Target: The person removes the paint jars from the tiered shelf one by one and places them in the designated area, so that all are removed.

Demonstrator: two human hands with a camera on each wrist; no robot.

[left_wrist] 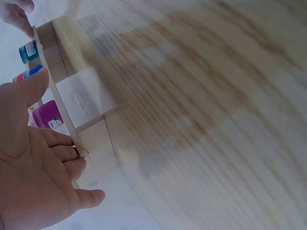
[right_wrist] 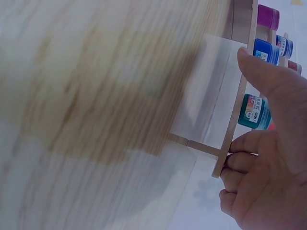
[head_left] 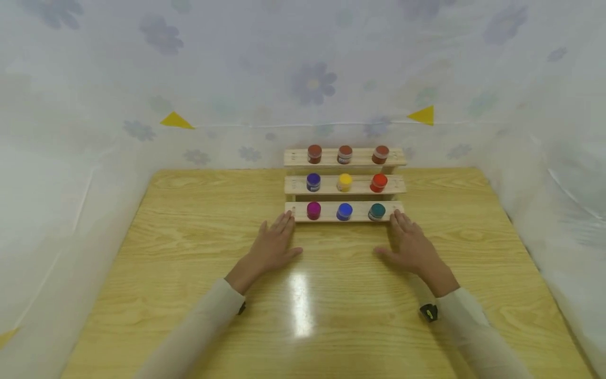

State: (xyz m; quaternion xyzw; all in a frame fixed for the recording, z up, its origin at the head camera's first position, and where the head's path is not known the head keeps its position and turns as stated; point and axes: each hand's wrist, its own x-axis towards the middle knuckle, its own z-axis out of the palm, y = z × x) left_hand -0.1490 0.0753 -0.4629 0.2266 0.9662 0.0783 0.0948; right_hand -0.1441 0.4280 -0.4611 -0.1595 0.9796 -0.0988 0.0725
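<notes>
A three-step wooden rack stands at the back of the table, with small paint jars on every step. The lowest step holds a magenta jar, a blue jar and a dark green jar. Fingertips of my left hand touch the left end of that step, thumb spread toward the middle. At its right end, my right hand touches the step in the same way. Both wrist views show the fingers along the step's edge, beside the magenta jar and the green jar.
On the middle step are a dark blue jar, a yellow jar and a red jar. Three brownish-red jars line the top step. Flower-patterned white sheeting surrounds the wood-grain table behind and at both sides.
</notes>
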